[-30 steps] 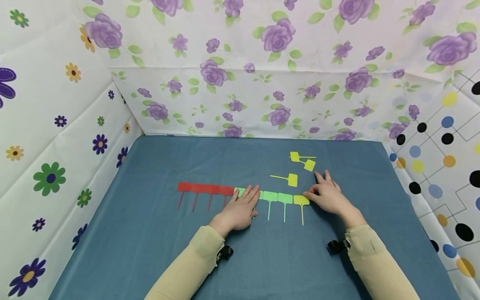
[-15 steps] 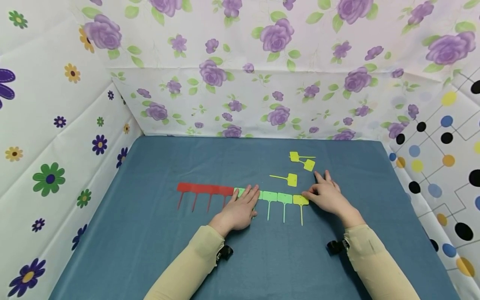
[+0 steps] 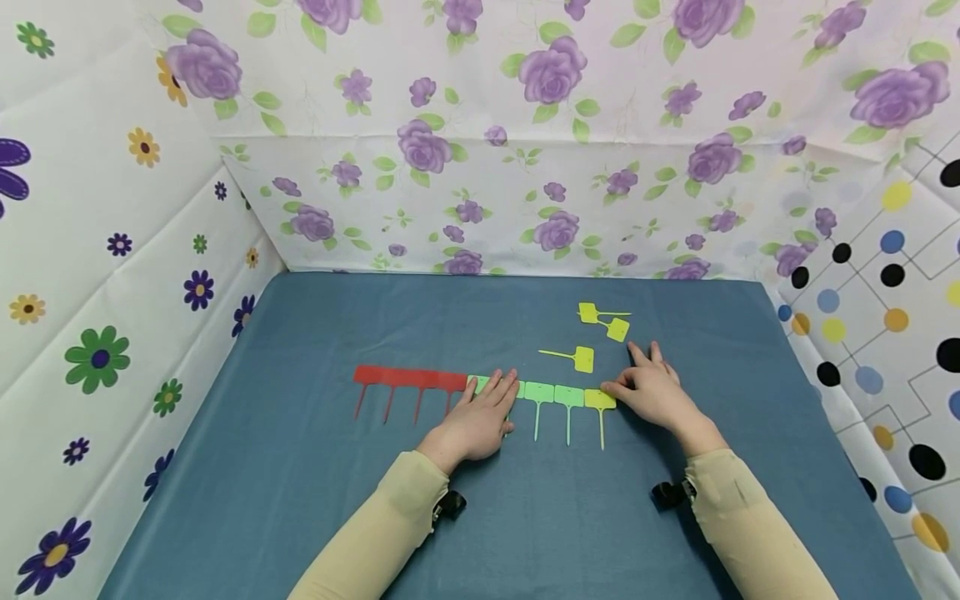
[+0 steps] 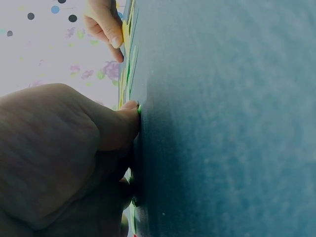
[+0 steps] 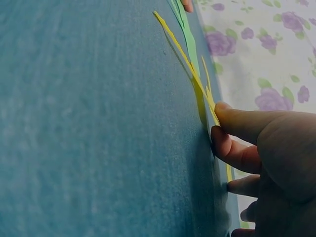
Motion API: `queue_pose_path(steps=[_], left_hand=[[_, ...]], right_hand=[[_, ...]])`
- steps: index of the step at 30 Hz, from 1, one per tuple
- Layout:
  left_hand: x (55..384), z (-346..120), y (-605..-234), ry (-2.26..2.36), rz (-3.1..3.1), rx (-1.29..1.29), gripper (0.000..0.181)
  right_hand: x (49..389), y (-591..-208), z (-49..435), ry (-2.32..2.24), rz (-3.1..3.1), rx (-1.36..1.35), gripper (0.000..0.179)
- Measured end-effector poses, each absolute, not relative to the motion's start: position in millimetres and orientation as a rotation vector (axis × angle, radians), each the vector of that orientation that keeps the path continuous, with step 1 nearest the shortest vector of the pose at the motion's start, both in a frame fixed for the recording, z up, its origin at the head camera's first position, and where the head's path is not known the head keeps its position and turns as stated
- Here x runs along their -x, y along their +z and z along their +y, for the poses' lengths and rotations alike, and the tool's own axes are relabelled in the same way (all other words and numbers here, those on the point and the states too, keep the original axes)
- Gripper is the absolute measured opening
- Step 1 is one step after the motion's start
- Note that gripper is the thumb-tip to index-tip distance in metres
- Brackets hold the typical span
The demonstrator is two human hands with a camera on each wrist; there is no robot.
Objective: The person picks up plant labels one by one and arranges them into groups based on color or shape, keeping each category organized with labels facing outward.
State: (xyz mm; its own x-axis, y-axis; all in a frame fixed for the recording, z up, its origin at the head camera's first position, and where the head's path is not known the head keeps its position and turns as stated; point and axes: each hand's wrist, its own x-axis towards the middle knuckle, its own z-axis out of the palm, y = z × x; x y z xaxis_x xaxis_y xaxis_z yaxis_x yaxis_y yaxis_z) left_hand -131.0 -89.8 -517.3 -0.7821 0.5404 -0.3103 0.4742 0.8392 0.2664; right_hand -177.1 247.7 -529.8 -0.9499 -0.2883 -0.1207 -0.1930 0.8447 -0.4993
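Note:
In the head view, flat plastic tags with square heads and thin tails form a row, heads at the far side. Several red tags (image 3: 408, 377) make up its left part, followed by green tags (image 3: 539, 392), with a yellow tag (image 3: 600, 400) at the right end. My left hand (image 3: 468, 427) lies over the leftmost green tags with its fingers extended, partly hiding them. At the row's right end, my right hand (image 3: 656, 396) pinches the yellow tag's head by its outer edge. The right wrist view shows this yellow tag (image 5: 180, 47) slightly tilted, thumb and index finger at its edge.
Beyond the row lie a loose yellow tag (image 3: 583, 359) and two more yellow tags (image 3: 617, 330) that touch or overlap. Blue cloth (image 3: 555, 533) covers the table. Flower-printed cloth (image 3: 480, 208) stands along the back, with patterned cloth on both sides.
My right hand has edged the yellow tag very slightly left, up against the last green tag. My left hand stays in place.

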Motion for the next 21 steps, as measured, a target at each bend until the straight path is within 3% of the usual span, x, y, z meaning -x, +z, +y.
queue_pose_path(steps=[21], left_hand=[[130.8,-90.2,-514.3,0.229,2.685,-0.804,0.068]], right_hand=[[175.9,-530.0,255.0,-0.728,2.842,0.357,0.031]])
